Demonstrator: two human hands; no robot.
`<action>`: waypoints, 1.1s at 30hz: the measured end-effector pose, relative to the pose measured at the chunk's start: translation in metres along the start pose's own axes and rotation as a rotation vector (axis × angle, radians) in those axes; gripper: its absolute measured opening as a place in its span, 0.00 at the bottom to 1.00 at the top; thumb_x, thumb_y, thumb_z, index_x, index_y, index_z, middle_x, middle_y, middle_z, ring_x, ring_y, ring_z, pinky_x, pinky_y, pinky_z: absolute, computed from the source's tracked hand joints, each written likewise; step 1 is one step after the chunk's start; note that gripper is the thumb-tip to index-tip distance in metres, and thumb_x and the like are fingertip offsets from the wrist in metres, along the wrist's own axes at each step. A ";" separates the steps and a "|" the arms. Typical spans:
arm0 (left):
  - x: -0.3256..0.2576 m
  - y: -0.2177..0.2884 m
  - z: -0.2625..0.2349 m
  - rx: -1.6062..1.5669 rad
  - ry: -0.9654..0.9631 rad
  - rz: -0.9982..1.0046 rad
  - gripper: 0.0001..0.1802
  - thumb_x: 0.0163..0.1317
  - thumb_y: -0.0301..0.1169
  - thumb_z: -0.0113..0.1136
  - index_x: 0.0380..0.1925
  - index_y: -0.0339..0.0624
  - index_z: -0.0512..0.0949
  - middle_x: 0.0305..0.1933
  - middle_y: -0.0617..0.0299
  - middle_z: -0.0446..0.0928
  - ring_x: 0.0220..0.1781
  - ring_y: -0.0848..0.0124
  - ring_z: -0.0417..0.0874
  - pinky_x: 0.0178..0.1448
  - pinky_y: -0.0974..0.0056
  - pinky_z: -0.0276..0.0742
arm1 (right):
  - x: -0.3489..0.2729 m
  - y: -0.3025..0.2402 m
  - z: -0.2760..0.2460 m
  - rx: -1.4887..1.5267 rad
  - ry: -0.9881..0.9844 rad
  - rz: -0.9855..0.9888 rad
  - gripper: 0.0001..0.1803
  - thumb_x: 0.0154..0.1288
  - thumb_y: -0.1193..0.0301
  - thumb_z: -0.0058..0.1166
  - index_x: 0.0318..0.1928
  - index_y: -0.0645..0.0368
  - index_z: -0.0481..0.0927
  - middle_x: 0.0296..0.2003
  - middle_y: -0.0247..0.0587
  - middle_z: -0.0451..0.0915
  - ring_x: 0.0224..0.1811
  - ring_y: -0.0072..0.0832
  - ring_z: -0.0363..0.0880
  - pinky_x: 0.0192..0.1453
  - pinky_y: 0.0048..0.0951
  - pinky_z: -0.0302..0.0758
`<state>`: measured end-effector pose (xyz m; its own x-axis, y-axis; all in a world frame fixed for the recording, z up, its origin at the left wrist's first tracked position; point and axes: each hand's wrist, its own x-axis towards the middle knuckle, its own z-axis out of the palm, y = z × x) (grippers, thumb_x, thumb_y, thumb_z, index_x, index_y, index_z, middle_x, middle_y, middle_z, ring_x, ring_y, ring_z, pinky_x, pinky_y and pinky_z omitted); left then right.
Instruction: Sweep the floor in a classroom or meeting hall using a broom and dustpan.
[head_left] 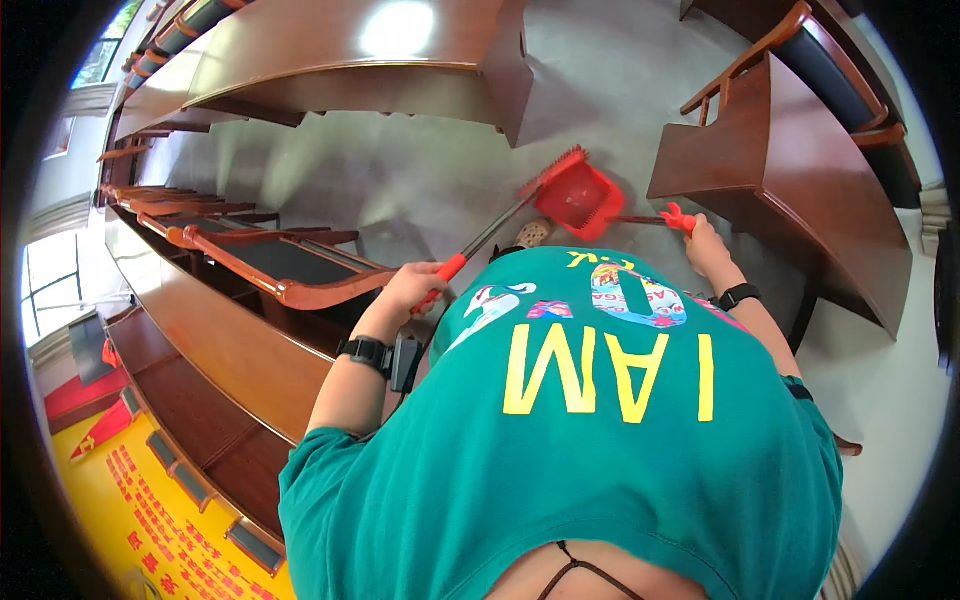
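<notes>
My left hand (410, 288) is closed round the red grip of a broom (490, 235). Its metal pole slants away to a red bristled head beside the dustpan. In my right hand (710, 250) is the red-ended handle of a red dustpan (585, 197), which is near the floor in front of me. The broom head lies along the pan's far left edge; whether the two touch I cannot tell. Any sweepings in the pan are too small to make out. Part of my shoe (534, 233) shows just below the pan.
A long brown desk (350, 50) spans the far side. Wooden chairs with dark seats (290, 255) and another long desk (210, 300) stand close on my left. To my right is a brown desk (810, 170) with a chair (830, 70) behind it. Grey floor (590, 90) runs between them.
</notes>
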<state>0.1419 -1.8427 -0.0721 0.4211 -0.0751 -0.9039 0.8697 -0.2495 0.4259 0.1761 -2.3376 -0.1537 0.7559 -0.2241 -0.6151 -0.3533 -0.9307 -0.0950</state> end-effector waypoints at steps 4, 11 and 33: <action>0.001 0.000 0.004 0.240 0.110 0.098 0.21 0.51 0.25 0.53 0.49 0.40 0.76 0.18 0.68 0.67 0.12 0.79 0.65 0.14 0.71 0.57 | -0.005 -0.007 -0.004 -0.017 0.013 0.024 0.17 0.65 0.67 0.47 0.52 0.56 0.64 0.53 0.51 0.72 0.56 0.49 0.72 0.54 0.55 0.68; 0.038 0.003 0.014 0.455 0.139 0.046 0.12 0.52 0.26 0.54 0.37 0.35 0.77 0.20 0.61 0.73 0.19 0.73 0.72 0.22 0.65 0.65 | -0.003 -0.008 -0.004 -0.017 -0.012 0.029 0.17 0.64 0.66 0.48 0.52 0.56 0.64 0.51 0.53 0.74 0.55 0.49 0.73 0.54 0.53 0.69; 0.002 -0.009 -0.006 0.305 0.134 0.121 0.18 0.53 0.25 0.52 0.46 0.39 0.76 0.19 0.65 0.70 0.14 0.77 0.68 0.16 0.69 0.61 | -0.015 0.002 0.003 0.021 -0.006 -0.025 0.17 0.62 0.66 0.50 0.48 0.59 0.64 0.45 0.58 0.76 0.50 0.52 0.75 0.51 0.51 0.72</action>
<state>0.1366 -1.8351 -0.0769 0.5644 0.0009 -0.8255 0.7030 -0.5247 0.4800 0.1623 -2.3353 -0.1464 0.7614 -0.1993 -0.6168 -0.3460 -0.9297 -0.1266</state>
